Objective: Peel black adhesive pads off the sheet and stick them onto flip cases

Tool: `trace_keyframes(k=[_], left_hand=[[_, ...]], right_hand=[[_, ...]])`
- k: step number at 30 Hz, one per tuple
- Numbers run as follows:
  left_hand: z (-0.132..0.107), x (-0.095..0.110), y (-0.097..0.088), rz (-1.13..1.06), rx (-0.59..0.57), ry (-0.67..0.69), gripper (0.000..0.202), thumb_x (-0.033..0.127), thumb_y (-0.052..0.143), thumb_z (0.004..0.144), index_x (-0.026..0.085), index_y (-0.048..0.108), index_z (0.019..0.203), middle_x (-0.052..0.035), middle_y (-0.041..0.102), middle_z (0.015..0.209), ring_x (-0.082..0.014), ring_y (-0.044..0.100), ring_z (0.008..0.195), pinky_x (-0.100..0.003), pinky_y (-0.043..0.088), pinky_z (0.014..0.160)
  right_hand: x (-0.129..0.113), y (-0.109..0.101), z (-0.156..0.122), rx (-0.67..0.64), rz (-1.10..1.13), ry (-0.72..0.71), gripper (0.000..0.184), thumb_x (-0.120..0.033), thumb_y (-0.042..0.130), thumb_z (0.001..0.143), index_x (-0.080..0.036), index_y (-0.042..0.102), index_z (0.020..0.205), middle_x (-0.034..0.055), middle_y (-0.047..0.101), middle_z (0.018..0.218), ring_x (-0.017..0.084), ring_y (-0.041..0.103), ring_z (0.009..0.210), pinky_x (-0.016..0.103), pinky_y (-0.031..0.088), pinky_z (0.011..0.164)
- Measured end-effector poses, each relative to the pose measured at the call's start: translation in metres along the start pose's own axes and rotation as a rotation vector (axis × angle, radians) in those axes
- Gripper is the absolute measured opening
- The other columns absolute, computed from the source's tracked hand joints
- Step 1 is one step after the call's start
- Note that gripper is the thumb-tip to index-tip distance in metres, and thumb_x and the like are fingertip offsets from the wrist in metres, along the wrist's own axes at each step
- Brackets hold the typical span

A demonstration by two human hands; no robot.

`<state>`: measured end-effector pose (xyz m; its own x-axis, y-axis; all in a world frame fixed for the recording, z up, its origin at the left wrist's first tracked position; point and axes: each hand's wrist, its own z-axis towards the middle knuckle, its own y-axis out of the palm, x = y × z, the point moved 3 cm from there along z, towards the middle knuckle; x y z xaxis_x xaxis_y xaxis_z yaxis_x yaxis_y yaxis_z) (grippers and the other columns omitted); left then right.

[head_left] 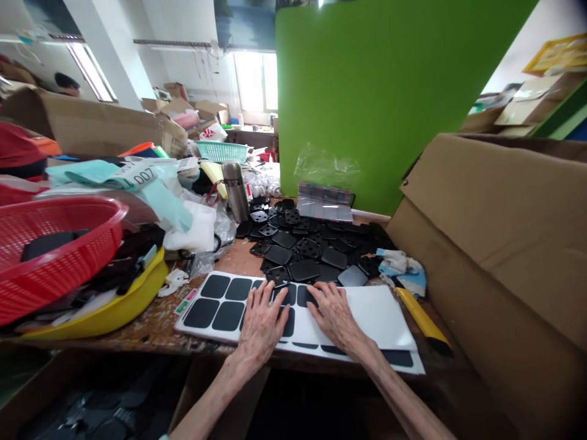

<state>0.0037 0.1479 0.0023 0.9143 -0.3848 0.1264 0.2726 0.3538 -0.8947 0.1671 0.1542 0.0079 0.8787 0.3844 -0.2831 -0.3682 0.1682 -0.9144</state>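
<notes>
Both forearms reach in from below, the left hand and right hand lying palm-down and open, fingers spread, just apart, on a white sheet of black rounded-square pads on the wooden worktop, below a heap of loose black pieces

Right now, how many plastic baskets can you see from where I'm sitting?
2: a red basket at the near left, and a teal basket farther back, beyond the steel flask. Others may be hidden under the clutter.
</notes>
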Motion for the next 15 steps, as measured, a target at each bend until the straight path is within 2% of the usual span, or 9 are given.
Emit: trace_keyframes(k=[4,7,10,15], left_hand=[[0.002,0.003,0.003,0.009,-0.009,-0.005,0.032,0.021,0.044,0.083,0.019,0.057,0.112,-0.0147,0.052,0.121,-0.0305,0.042,0.117,-0.053,0.033,0.096],[0.005,0.01,0.001,0.019,0.012,-0.048,0.033,0.014,0.043,0.081,0.015,0.057,0.111,-0.0168,0.049,0.122,-0.0322,0.039,0.119,-0.054,0.033,0.096],[0.004,0.016,-0.001,-0.014,0.054,-0.077,0.03,0.014,0.044,0.081,0.012,0.058,0.106,-0.0174,0.047,0.122,-0.0316,0.039,0.117,-0.05,0.038,0.094],[0.002,0.022,0.006,-0.102,0.031,-0.014,0.03,0.011,0.043,0.081,0.013,0.055,0.108,-0.0128,0.056,0.109,-0.0255,0.048,0.103,-0.043,0.046,0.087]], right_hand=[[0.0,-0.009,0.015,-0.058,0.049,-0.007,0.025,-0.021,0.051,0.081,-0.024,0.056,0.106,0.0068,0.052,0.097,0.022,0.046,0.09,0.037,0.038,0.079],[0.004,-0.006,0.026,-0.1,0.091,-0.012,0.027,-0.018,0.052,0.078,-0.023,0.056,0.104,0.0057,0.05,0.094,0.021,0.044,0.088,0.036,0.038,0.078],[0.01,0.0,0.034,-0.146,0.133,-0.019,0.027,-0.015,0.053,0.073,-0.022,0.056,0.1,0.0042,0.049,0.092,0.02,0.043,0.086,0.034,0.036,0.077],[0.014,0.003,0.044,-0.209,0.193,-0.048,0.02,-0.017,0.054,0.071,-0.02,0.053,0.091,0.0012,0.047,0.088,0.017,0.041,0.084,0.031,0.035,0.076]])
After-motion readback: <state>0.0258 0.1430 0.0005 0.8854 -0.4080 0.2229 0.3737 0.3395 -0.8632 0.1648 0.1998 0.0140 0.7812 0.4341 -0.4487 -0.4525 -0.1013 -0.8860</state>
